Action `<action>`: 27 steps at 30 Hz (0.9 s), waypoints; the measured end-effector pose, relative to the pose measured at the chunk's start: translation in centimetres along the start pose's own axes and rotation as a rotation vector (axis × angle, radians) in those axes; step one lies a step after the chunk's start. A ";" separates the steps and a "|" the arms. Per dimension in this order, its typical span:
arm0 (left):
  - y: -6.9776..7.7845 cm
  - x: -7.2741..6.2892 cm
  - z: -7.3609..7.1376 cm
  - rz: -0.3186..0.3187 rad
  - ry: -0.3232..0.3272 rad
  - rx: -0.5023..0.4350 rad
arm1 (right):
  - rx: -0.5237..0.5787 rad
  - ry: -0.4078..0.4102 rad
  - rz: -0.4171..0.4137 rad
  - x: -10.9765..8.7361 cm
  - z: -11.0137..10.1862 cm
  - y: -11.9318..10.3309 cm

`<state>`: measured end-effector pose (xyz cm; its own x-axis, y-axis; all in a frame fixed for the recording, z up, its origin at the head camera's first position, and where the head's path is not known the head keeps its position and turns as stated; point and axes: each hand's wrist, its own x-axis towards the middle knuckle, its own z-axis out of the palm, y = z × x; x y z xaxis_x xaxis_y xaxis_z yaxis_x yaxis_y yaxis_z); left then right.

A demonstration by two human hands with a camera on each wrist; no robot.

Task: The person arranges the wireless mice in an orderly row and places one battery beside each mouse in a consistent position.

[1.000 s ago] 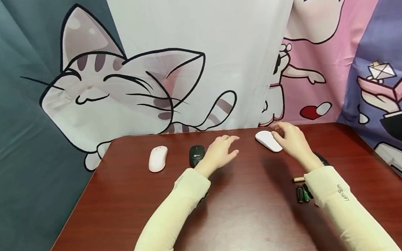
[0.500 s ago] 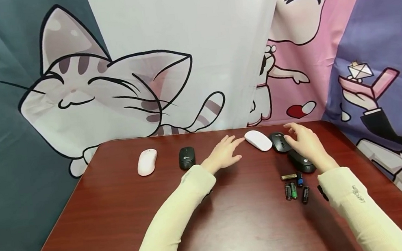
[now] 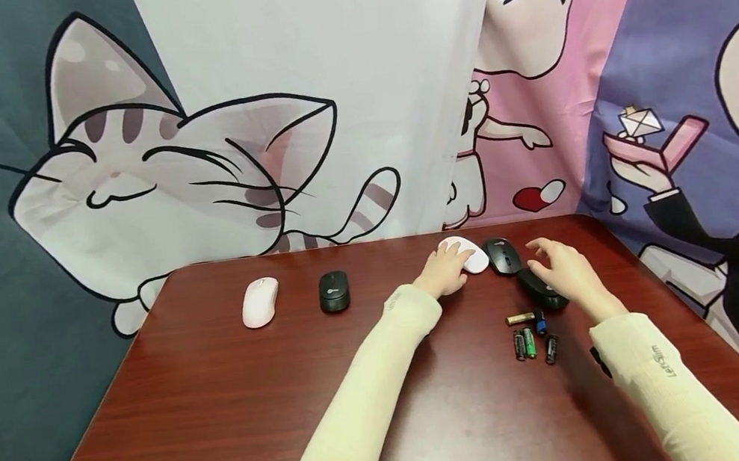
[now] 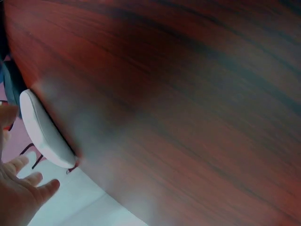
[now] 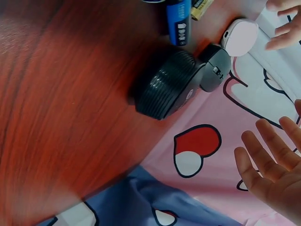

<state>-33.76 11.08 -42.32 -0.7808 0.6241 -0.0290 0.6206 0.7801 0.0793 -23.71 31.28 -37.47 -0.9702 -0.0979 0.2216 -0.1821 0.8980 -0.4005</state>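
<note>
My left hand (image 3: 444,269) reaches over the near left part of a flat white mouse (image 3: 478,260), fingers spread. In the left wrist view those fingers (image 4: 35,181) are loosely bent beside the white mouse (image 4: 42,134). My right hand (image 3: 570,273) hovers at the right of a larger black mouse (image 3: 538,290), which has a ribbed side in the right wrist view. Its fingers (image 5: 268,150) are extended, with nothing in them. Between the white mouse and the ribbed one lies a slimmer black mouse (image 3: 502,255).
Several loose batteries, among them a gold one (image 3: 520,318), a green one (image 3: 529,343) and a blue one (image 3: 540,322), lie before the right-hand mice. Farther left sit a small black mouse (image 3: 334,291) and a pale pink mouse (image 3: 260,302). A printed curtain (image 3: 370,110) hangs behind the table (image 3: 193,414).
My left hand has moved right and onto the white mouse. My right hand has moved right, away from the mice. The head view has turned right, showing the black mice and batteries more fully.
</note>
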 end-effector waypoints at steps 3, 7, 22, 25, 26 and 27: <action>0.7 0.8 0.4 -0.074 -0.035 0.037 | -0.003 0.001 0.005 -0.3 0.0 0.4; 0.8 1.2 0.8 -0.118 -0.095 0.043 | -0.005 -0.004 0.013 -0.6 0.3 0.5; 1.9 1.3 0.7 -0.054 -0.035 0.170 | 0.006 0.021 -0.004 0.0 0.7 0.2; 1.7 1.0 0.9 -0.039 -0.001 0.188 | 0.010 0.024 -0.010 0.0 0.8 0.0; 1.6 0.9 0.9 -0.039 -0.002 0.191 | 0.011 0.023 -0.011 0.0 0.8 -0.1; 1.5 0.8 0.9 -0.040 -0.005 0.187 | 0.011 0.023 -0.011 0.0 0.8 -0.2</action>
<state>-33.41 12.83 -43.11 -0.8053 0.5919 -0.0333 0.5917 0.7988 -0.1085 -23.82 30.77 -38.12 -0.9641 -0.0977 0.2468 -0.1946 0.8923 -0.4073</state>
